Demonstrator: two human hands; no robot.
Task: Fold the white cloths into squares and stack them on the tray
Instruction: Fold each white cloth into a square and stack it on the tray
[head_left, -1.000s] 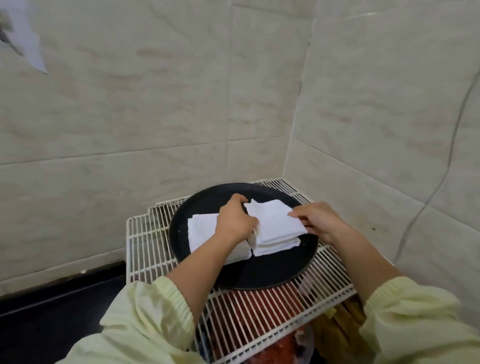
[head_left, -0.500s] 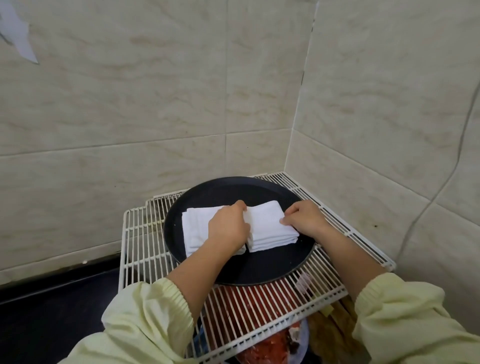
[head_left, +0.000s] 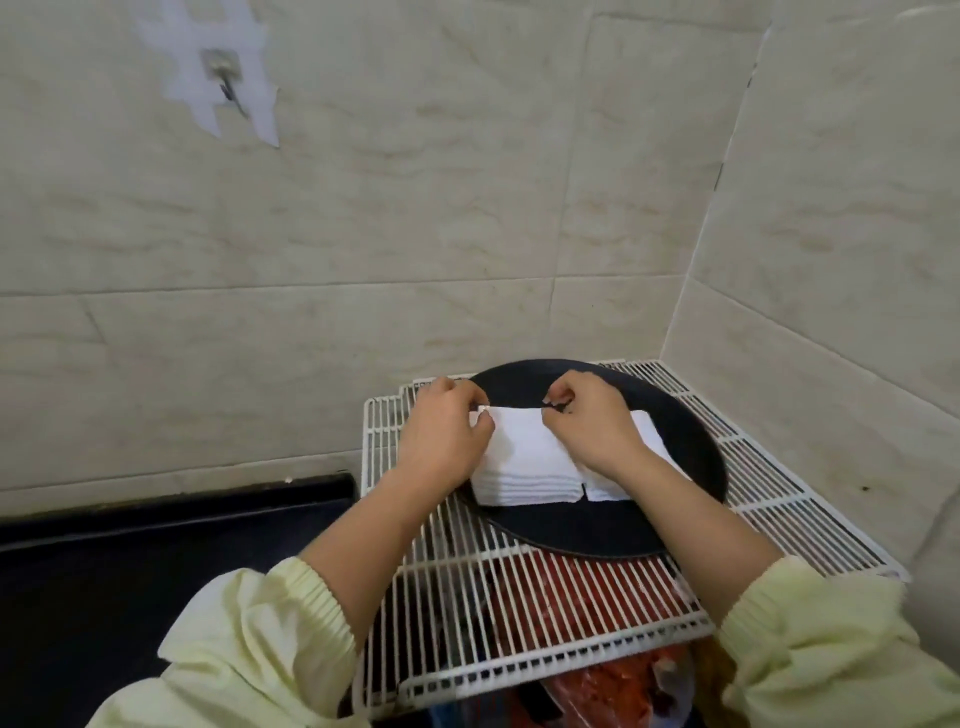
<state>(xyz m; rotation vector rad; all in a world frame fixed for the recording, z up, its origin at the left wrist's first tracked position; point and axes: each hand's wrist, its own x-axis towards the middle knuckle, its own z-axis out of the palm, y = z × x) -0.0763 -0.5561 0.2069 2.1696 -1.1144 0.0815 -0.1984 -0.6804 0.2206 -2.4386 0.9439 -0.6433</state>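
A round black tray (head_left: 691, 467) lies on a white wire rack (head_left: 519, 613) in the tiled corner. Two stacks of folded white cloths sit side by side on it. My left hand (head_left: 441, 441) pinches the far left corner of the left stack's (head_left: 524, 467) top cloth. At that cloth's far right corner my right hand (head_left: 592, 426) pinches too, and its wrist lies over the right stack (head_left: 649, 441), hiding most of it.
Tiled walls close the rack in at the back and right. A hook (head_left: 223, 78) under white tape hangs on the back wall. A black surface (head_left: 130, 571) lies to the left. Red items (head_left: 561, 597) show beneath the rack.
Both hands have left the right stack and shifted left onto the left stack, now pinching its top cloth's far corners. The camera has tilted up and left.
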